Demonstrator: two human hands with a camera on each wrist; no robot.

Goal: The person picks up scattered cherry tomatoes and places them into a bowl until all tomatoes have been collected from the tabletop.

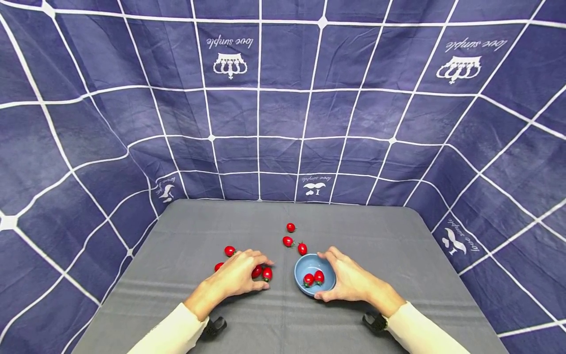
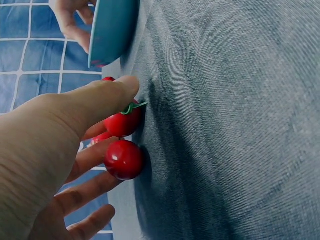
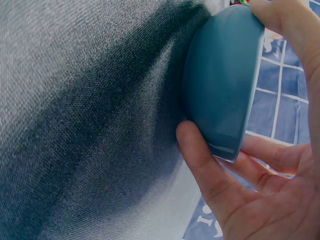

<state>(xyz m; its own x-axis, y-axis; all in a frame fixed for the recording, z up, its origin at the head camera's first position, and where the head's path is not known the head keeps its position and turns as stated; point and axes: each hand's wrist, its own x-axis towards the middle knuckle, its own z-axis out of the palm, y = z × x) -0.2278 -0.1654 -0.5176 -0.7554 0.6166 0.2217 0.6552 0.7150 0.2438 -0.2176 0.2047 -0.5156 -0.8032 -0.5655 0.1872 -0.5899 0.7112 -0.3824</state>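
Observation:
My left hand (image 1: 239, 273) is over the grey cloth, thumb and fingers spread around two red cherry tomatoes (image 1: 267, 274). In the left wrist view, the thumb passes over one tomato with a green stem (image 2: 123, 122), and a second tomato (image 2: 124, 160) lies beside it in front of the fingers; neither looks pinched. My right hand (image 1: 349, 279) holds a small blue bowl (image 1: 301, 286) by its right side, thumb at the near rim and fingers at the far side. Inside the bowl are two cherry tomatoes (image 1: 319, 277). The right wrist view shows the bowl's outer wall (image 3: 220, 85) between the fingers.
Three cherry tomatoes (image 1: 288, 241) lie beyond the bowl. Two more, one (image 1: 229, 250) by the left knuckles and one (image 1: 218, 266) partly hidden, are left of the left hand. Blue gridded cloth (image 1: 283, 113) hangs behind and at both sides of the grey table (image 1: 380, 236).

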